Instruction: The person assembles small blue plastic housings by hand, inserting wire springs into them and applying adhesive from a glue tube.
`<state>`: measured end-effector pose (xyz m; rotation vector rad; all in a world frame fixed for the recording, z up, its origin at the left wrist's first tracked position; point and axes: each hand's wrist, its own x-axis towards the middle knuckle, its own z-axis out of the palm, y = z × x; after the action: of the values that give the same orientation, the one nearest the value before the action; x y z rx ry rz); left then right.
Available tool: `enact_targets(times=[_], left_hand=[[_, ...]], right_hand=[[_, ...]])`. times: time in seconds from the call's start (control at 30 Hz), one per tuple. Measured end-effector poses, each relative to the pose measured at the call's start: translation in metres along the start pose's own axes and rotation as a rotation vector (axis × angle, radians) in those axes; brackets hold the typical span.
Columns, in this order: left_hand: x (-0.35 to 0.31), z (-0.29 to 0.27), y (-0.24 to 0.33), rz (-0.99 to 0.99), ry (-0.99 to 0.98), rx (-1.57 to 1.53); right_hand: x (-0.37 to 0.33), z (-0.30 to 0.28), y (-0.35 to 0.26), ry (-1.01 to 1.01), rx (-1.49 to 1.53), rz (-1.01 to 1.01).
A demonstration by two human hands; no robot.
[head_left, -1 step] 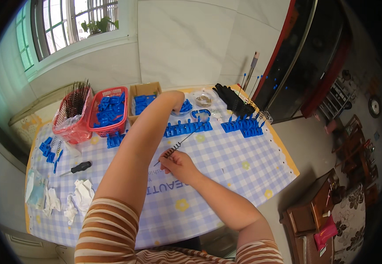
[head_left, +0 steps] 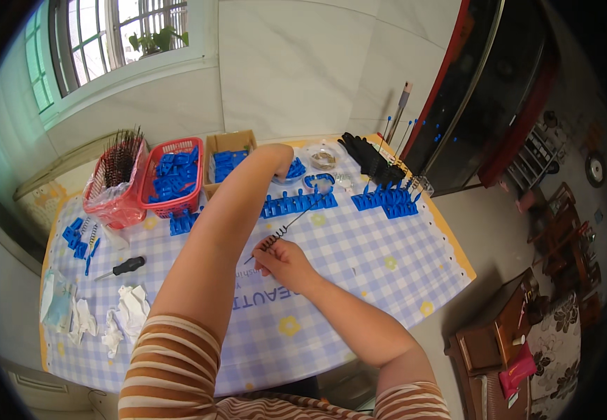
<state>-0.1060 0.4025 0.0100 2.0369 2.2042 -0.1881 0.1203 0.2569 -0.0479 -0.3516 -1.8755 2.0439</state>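
Note:
My right hand [head_left: 282, 264] pinches a black coil spring [head_left: 274, 240] with a thin dark rod through it, held slantwise above the tablecloth. The rod's far end reaches toward a row of upright blue plastic parts [head_left: 298, 204]. My left arm stretches far across the table, and my left hand [head_left: 280, 159] dips to a shallow dish of small blue pieces [head_left: 296, 168]. Its fingers are mostly hidden behind the hand and wrist. Another group of standing blue parts [head_left: 387, 201] lies to the right of the row.
At the far left stand a red basket [head_left: 93, 203] of dark spiral rods, a red basket [head_left: 151, 205] of blue parts and a cardboard box [head_left: 209, 168]. A screwdriver [head_left: 130, 265] and crumpled tissues [head_left: 132, 308] lie at left. Black gloves [head_left: 370, 161] sit back right beside upright rods.

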Motion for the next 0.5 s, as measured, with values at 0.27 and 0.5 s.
enact_targets(times=[0.27, 0.5], left_hand=[[-0.012, -0.003, 0.013, 0.006, 0.163, -0.001], [-0.061, -0.039, 0.01, 0.128, 0.383, -0.368]], right_hand=[[-0.001, -0.005, 0.0, 0.022, -0.015, 0.015], [0.0, -0.007, 0.004, 0.02, -0.064, 0.019]])
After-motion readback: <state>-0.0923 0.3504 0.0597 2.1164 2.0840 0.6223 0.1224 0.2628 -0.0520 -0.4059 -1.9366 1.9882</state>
